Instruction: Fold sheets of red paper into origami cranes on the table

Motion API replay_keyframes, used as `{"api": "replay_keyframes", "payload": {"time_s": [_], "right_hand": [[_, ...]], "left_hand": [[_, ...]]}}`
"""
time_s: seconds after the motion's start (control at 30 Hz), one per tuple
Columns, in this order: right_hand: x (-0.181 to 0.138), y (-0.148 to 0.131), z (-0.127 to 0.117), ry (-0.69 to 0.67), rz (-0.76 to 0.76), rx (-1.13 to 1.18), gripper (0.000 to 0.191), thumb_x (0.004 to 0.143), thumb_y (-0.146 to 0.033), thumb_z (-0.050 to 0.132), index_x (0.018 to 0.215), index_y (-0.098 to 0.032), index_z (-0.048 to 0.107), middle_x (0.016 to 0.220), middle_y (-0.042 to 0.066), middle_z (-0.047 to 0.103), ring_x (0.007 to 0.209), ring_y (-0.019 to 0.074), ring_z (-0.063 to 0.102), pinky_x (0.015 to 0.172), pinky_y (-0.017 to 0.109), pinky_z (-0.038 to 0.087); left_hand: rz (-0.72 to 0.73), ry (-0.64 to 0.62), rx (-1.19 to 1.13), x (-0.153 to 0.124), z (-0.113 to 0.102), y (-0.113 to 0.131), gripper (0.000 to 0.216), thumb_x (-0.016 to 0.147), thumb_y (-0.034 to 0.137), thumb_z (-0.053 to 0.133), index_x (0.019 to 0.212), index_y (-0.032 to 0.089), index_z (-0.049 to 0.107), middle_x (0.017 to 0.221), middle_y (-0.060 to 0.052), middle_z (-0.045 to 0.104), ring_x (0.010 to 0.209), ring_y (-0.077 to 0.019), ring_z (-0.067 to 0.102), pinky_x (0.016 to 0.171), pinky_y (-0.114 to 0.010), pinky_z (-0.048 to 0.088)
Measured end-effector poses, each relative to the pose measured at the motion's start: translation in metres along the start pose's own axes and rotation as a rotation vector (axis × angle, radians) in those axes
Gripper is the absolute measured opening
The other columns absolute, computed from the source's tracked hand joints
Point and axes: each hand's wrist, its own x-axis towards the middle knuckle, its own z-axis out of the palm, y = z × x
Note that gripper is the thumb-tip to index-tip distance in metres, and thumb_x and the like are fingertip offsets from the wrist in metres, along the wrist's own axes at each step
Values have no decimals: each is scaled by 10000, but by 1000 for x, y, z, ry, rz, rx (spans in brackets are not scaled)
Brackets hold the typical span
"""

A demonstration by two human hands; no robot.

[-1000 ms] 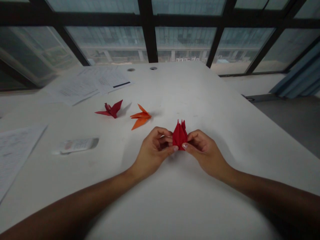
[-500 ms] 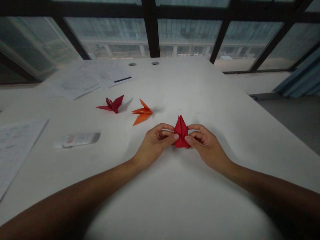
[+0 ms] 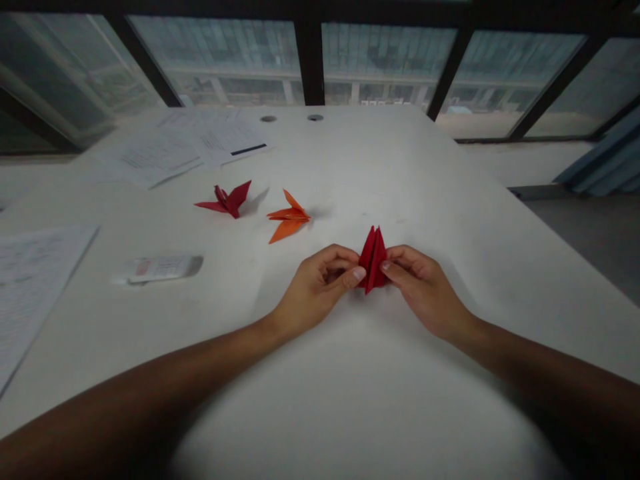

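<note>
A folded piece of red origami paper [image 3: 372, 261] stands between my hands just above the white table, its narrow points upward. My left hand [image 3: 327, 277] pinches its left edge between thumb and fingers. On the opposite edge, my right hand [image 3: 425, 283] grips it the same way, thumb in front. A raised fold runs down the middle of the paper toward me. To the left of my hands lies an orange origami piece [image 3: 289, 217] with spread flaps. Farther left sits a dark red origami bird [image 3: 227, 200], one wing raised.
A white tube-like item with print [image 3: 163, 268] lies on the table [image 3: 320, 387] at left. Printed sheets [image 3: 165, 150] are spread at the back left, and another sheet [image 3: 37, 287] lies at the left edge. Two round holes pierce the far edge, below framed windows.
The red paper was flat toward me with a centre crease; now its halves are angled and a fold stands out in the middle. The whole view has shifted slightly.
</note>
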Motion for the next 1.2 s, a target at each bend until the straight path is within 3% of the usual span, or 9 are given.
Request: {"api": "replay_keyframes", "payload": {"time_s": [0.1,0.33,0.53,0.67,0.93,1.2], "right_hand": [[2,-2,-2,-34,25,90,118,892,-312,736,952,-212,721,919,25,756,838,178,683,859,375,532],[2,-2,-4,-59,31,128,200,849,-343,801,989,-228,713,951,16,723,865,169,661,851,355,540],[-1,7,-7,-9,-31,-5,202,807,-313,854,947,-241,727,919,1,737,828,159,668,805,317,551],[-5,5,-6,-1,-131,-43,171,804,-299,862,904,-251,732,870,-2,748,797,161,681,764,308,565],[-11,0,-4,49,-212,-117,187,812,-296,862,913,-253,710,856,16,746,776,178,701,712,319,592],[-16,3,-2,60,-405,-166,184,904,-159,741,984,-275,623,923,-12,686,861,144,683,798,285,569]], "left_hand": [[51,-29,-31,1,-1,3,243,961,391,678,1028,158,665,874,-37,725,773,-140,674,748,-269,549],[17,-99,-61,1,1,-1,196,859,268,798,890,157,640,836,-17,665,769,-129,639,743,-270,535],[270,-155,132,-2,-1,-3,98,861,233,795,871,181,712,1180,-109,693,1103,-227,680,1004,-387,549],[398,-145,291,-5,-1,-1,67,857,224,802,884,200,745,1336,-114,663,1209,-248,660,1081,-416,514],[522,-56,374,-8,-2,1,63,881,165,766,925,193,730,1168,-94,735,1055,-195,712,953,-334,569],[497,55,317,-8,-2,-4,120,878,122,761,939,200,693,1069,-57,722,994,-160,695,904,-289,551]]}}
